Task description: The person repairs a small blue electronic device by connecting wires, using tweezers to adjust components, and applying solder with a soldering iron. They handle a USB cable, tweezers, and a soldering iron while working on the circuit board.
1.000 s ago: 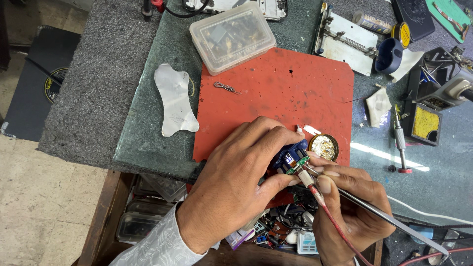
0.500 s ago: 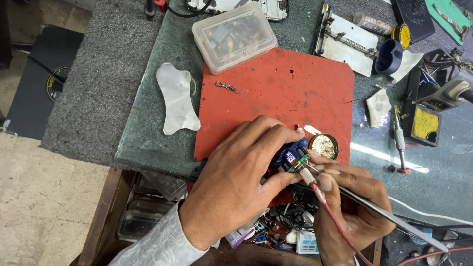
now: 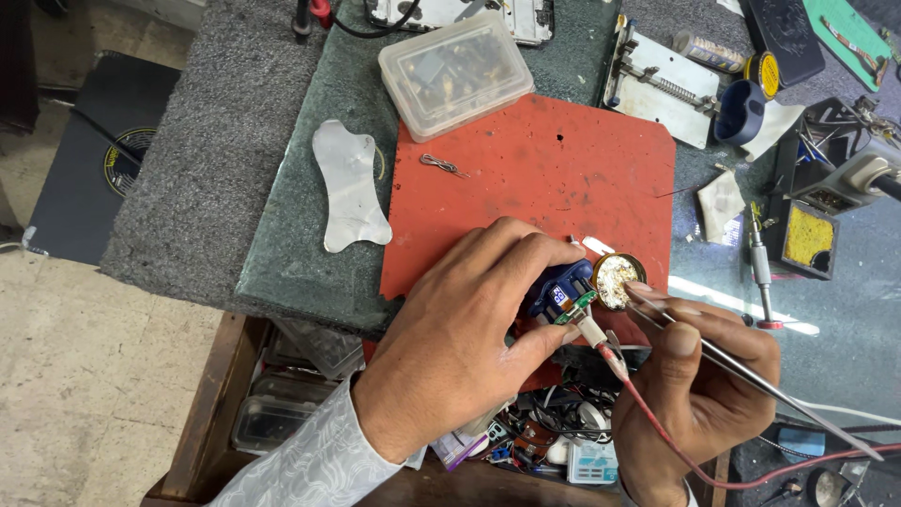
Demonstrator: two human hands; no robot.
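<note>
— Where's the part you're working on?

— Your left hand (image 3: 469, 347) pinches a small blue module (image 3: 554, 289) with a green board (image 3: 574, 307) at its near end, at the near edge of the red mat (image 3: 535, 178). Its long axis runs from the mat's near edge up toward the far right, the green end pointing back at you.

— And your right hand?

— Your right hand (image 3: 690, 394) is closed around a thin metal iron (image 3: 751, 371). Its shaft slants from lower right to upper left, the tip beside the round tin (image 3: 615, 277). The tip itself is hard to make out.

— What's hidden?

— Your left fingers cover most of the module. A red wire (image 3: 657, 422) leaves the board and runs under your right hand; its far end is cut off. The drawer clutter below is too jumbled to tell apart.

— Counts?

— One module, one tin, one clear box (image 3: 455, 70), one wire scrap (image 3: 441, 166) on the mat, one pale pry card (image 3: 349, 192) left of it.
</note>
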